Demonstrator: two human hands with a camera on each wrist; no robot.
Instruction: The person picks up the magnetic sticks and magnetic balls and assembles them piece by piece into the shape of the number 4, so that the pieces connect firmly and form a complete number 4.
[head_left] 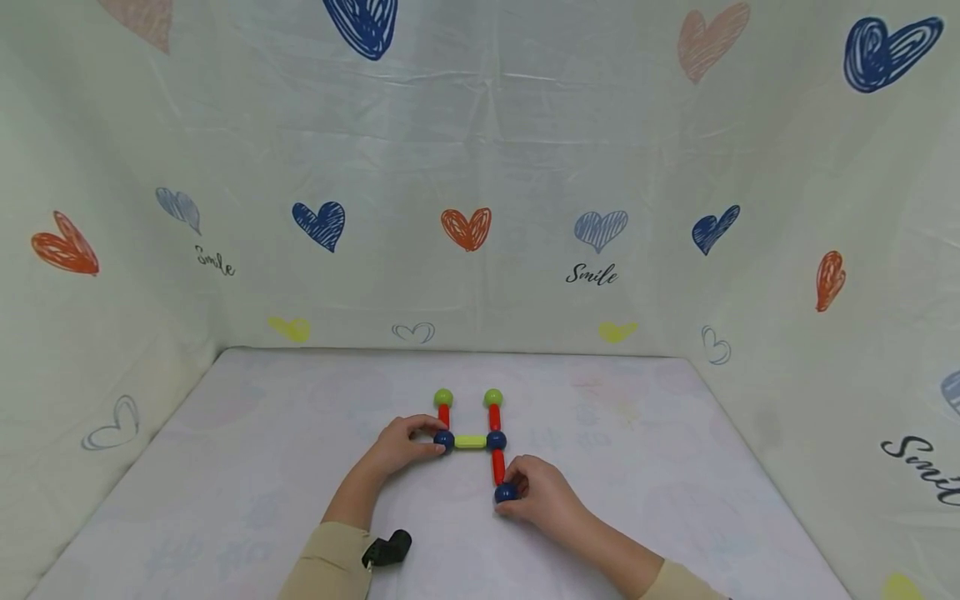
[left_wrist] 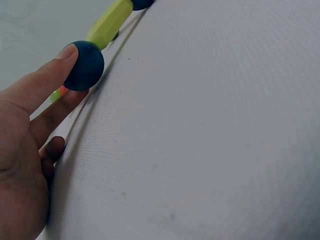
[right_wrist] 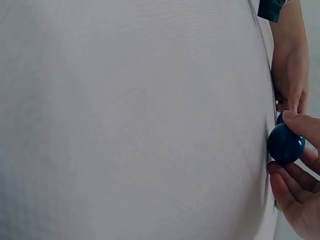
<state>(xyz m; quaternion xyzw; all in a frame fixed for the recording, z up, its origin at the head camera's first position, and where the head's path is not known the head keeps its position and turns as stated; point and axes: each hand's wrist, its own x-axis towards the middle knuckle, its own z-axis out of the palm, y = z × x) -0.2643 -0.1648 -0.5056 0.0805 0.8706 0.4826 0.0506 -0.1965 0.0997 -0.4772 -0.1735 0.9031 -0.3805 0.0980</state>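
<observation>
On the white table lies a joined figure of coloured rods and balls. My left hand (head_left: pixel 406 443) pinches its left blue ball (left_wrist: pixel 86 66) between thumb and fingers. From that ball a yellow-green rod (head_left: pixel 471 442) runs to the middle blue ball (head_left: pixel 497 440). Two red rods (head_left: pixel 494 417) reach away from me, each tipped with a green ball (head_left: pixel 492 397). Another red rod (head_left: pixel 498 467) comes toward me from the middle ball. At its near end my right hand (head_left: pixel 546 498) pinches the near blue ball (right_wrist: pixel 285 144), which looks joined to the rod.
A white table (head_left: pixel 637 433) extends around both hands. Behind it hangs a pale curtain (head_left: pixel 525 158) printed with hearts and lettering. A small black device (head_left: pixel 387 548) sits at the left sleeve (head_left: pixel 330 560).
</observation>
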